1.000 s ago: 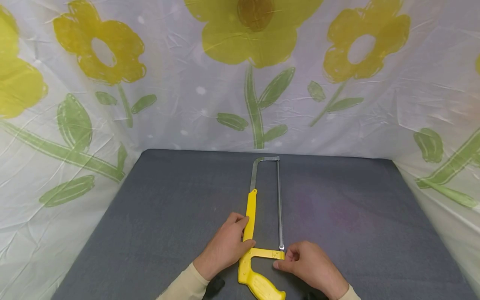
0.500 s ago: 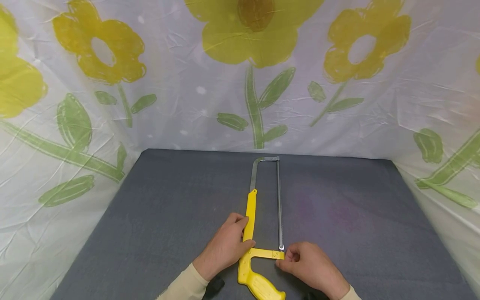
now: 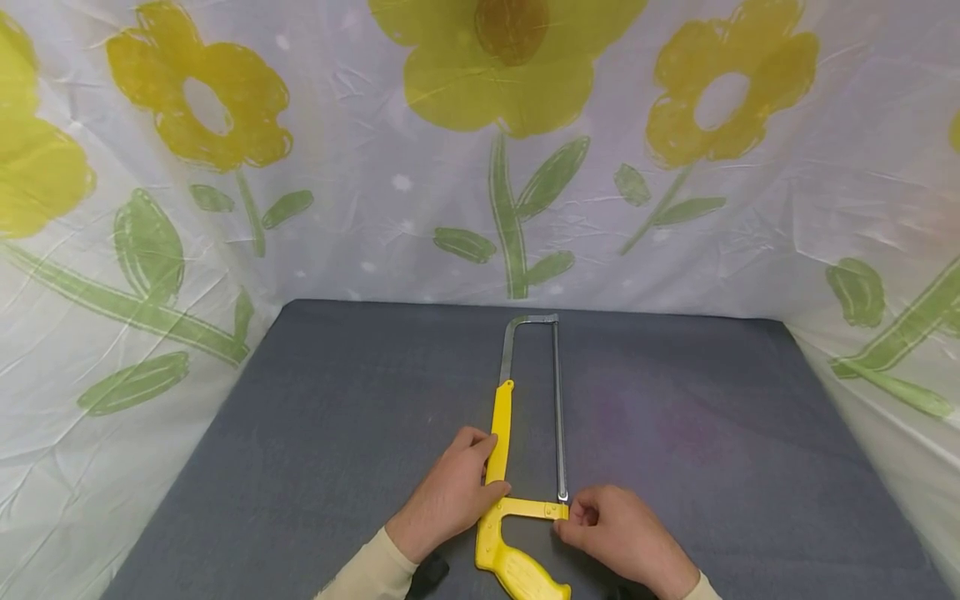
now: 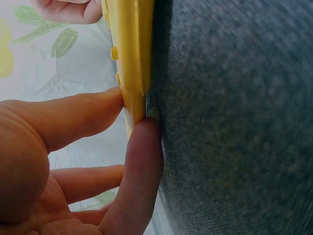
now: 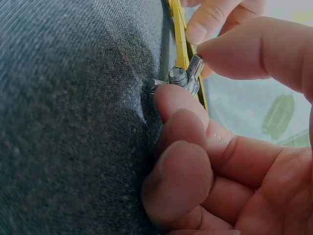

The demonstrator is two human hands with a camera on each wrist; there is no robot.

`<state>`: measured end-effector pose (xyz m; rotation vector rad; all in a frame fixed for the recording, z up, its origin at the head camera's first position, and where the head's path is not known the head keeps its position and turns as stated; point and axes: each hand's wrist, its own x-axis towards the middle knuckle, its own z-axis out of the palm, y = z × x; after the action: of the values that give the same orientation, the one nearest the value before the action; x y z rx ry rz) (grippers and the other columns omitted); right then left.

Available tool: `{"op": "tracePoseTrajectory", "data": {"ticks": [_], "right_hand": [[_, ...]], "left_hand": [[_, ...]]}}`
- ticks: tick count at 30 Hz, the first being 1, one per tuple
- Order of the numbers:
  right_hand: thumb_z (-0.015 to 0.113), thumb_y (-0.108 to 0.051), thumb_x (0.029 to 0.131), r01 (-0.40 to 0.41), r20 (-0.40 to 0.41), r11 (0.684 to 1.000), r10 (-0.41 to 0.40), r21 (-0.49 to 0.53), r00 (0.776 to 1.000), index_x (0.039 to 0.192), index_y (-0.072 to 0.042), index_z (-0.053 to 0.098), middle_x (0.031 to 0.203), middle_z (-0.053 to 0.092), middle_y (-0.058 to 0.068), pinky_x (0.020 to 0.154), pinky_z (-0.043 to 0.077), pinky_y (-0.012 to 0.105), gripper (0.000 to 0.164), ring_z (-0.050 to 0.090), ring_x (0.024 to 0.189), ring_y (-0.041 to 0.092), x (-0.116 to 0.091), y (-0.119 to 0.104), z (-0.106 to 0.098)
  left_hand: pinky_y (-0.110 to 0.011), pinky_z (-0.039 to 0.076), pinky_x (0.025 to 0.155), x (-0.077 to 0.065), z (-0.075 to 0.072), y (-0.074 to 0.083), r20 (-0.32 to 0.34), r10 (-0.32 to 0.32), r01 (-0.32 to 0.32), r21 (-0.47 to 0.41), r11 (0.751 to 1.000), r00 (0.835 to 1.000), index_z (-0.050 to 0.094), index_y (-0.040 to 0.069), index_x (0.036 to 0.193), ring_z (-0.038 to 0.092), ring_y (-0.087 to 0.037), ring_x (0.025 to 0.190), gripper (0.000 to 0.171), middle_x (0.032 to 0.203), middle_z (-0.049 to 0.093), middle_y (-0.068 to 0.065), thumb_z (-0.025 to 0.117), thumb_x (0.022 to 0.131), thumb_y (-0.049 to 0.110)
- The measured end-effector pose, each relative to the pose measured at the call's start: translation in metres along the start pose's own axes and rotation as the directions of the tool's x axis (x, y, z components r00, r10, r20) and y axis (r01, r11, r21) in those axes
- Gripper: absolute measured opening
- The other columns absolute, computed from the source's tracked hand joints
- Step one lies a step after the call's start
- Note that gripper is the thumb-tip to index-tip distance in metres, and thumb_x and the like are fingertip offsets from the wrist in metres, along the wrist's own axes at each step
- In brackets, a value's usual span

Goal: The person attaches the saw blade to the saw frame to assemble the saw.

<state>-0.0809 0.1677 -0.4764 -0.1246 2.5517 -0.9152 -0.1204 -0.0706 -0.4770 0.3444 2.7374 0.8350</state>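
A hacksaw [image 3: 504,412] with a yellow frame lies flat on the dark grey cloth, its pistol handle [image 3: 528,575] toward me and its blade [image 3: 559,408] on the right side. My left hand [image 3: 450,492] pinches the yellow spine from the left, thumb on top and a finger at the underside in the left wrist view. At the near end of the blade, my right hand [image 3: 626,529] has thumb and forefinger on a metal wing nut [image 5: 195,65] around a threaded bolt end [image 5: 177,75]. The head view hides the wing nut behind the fingers.
Grey cloth [image 3: 337,400] covers the table. A white curtain with yellow flowers [image 3: 360,208] hangs behind it and at both sides. Dark wrist straps [image 3: 429,575] show below the hands.
My right thumb has shifted slightly to the right, closer to the forefinger at the wing nut. The left hand and the hacksaw have stayed in place.
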Motion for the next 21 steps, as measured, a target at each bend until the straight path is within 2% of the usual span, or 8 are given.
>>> {"op": "tracePoseTrajectory", "data": {"ticks": [7, 13, 21], "right_hand": [[0.076, -0.039, 0.083, 0.051, -0.007, 0.999, -0.051, 0.013, 0.999, 0.064, -0.023, 0.061, 0.057, 0.051, -0.011, 0.049, 0.031, 0.024, 0.029, 0.045, 0.053, 0.008, -0.0016, 0.0024, -0.0014], [0.074, -0.026, 0.081, 0.108, -0.014, 0.994, -0.108, 0.034, 0.994, 0.067, -0.025, 0.064, 0.059, 0.053, -0.012, 0.048, 0.033, 0.023, 0.018, 0.045, 0.052, 0.005, -0.0025, 0.0045, -0.0033], [0.074, -0.023, 0.082, 0.115, 0.002, 0.993, -0.115, 0.023, 0.993, 0.070, -0.025, 0.066, 0.060, 0.053, -0.011, 0.049, 0.034, 0.024, 0.015, 0.046, 0.054, 0.006, -0.0019, 0.0060, -0.0053]], "left_hand": [[-0.022, 0.048, 0.069, 0.0006, 0.0004, 0.0012, -0.003, -0.004, 0.004, 0.006, 1.000, 1.000, 0.053, 0.007, 0.146, 0.053, -0.005, 0.088, 0.069, 0.132, 0.050, -0.003, 0.078, 0.088, 0.034], [-0.023, 0.049, 0.071, 0.0005, 0.0002, 0.0014, -0.005, 0.001, -0.001, 0.006, 1.000, 1.000, 0.054, 0.006, 0.145, 0.054, -0.006, 0.089, 0.068, 0.133, 0.050, -0.003, 0.078, 0.088, 0.033], [-0.022, 0.048, 0.069, 0.0005, -0.0002, 0.0013, -0.003, 0.000, 0.000, 0.000, 1.000, 1.000, 0.053, 0.006, 0.146, 0.053, -0.006, 0.088, 0.068, 0.133, 0.050, -0.004, 0.077, 0.089, 0.033]]}}
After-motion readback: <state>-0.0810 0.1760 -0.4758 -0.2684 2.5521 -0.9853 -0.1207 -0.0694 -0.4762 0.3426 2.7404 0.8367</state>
